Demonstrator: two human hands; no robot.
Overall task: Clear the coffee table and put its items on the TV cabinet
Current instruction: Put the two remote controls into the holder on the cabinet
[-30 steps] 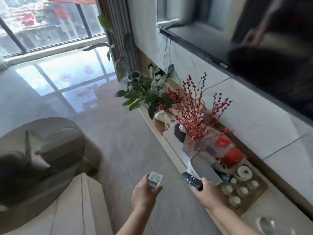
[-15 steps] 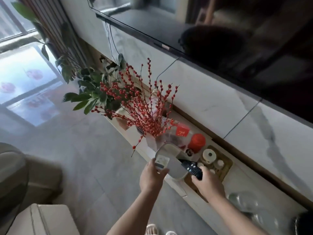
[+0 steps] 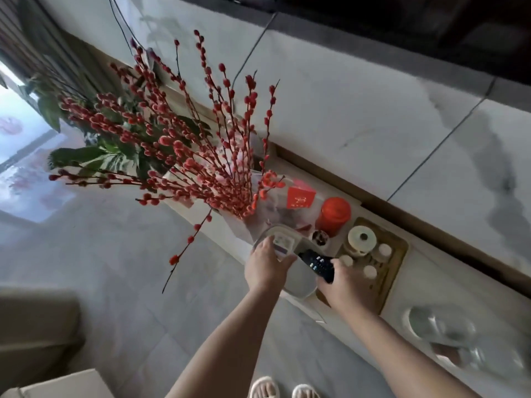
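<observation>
My left hand point(image 3: 265, 267) grips a small white box point(image 3: 283, 245) with a green and purple label, held over a pale oval tray point(image 3: 298, 282) on the low TV cabinet point(image 3: 413, 285). My right hand point(image 3: 346, 285) holds a black remote control point(image 3: 317, 264) just to the right of the box, also above the tray. The far end of the tray is partly hidden by the box and my fingers.
Red berry branches point(image 3: 184, 145) in a vase spread out left of the tray, with green plants behind. A red card point(image 3: 300, 198), a red canister point(image 3: 334, 214) and a wooden tea tray point(image 3: 385, 268) with white cups stand on the cabinet. Glass dishes point(image 3: 442, 328) lie further right.
I have stepped closer to the cabinet. Both hands have moved forward, so the box and the remote are now over the oval tray.
</observation>
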